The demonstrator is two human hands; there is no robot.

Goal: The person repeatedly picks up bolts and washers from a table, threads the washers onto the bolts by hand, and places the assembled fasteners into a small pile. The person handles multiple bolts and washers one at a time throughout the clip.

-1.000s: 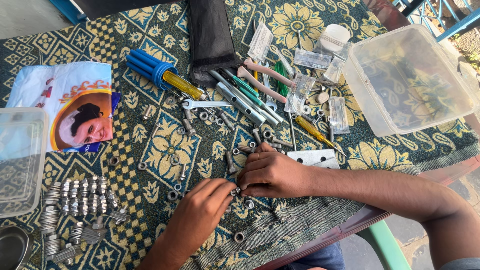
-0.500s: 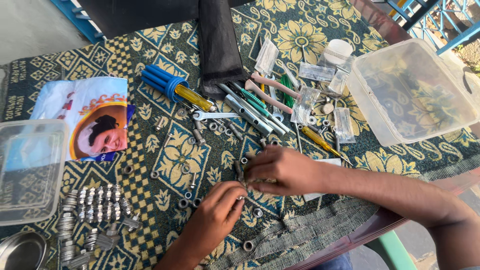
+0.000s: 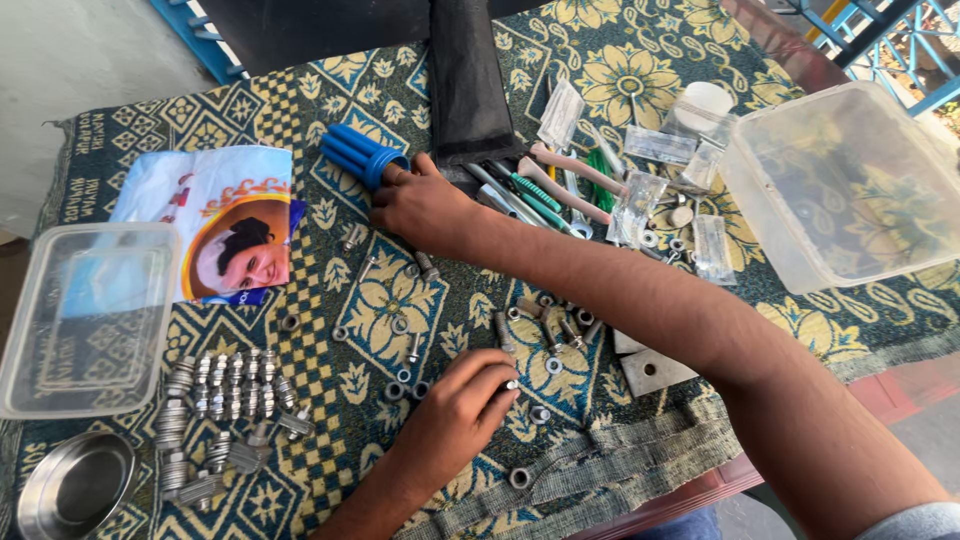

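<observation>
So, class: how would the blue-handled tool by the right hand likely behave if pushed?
The blue-handled tool looks round and ribbed, so it may roll, though the woven tablecloth should slow it. It appears rigid. The right hand touches its handle end.

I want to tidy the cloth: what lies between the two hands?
In the head view, between the right hand near the blue handles and the left hand, loose nuts and bolts lie scattered on the patterned cloth.
</observation>
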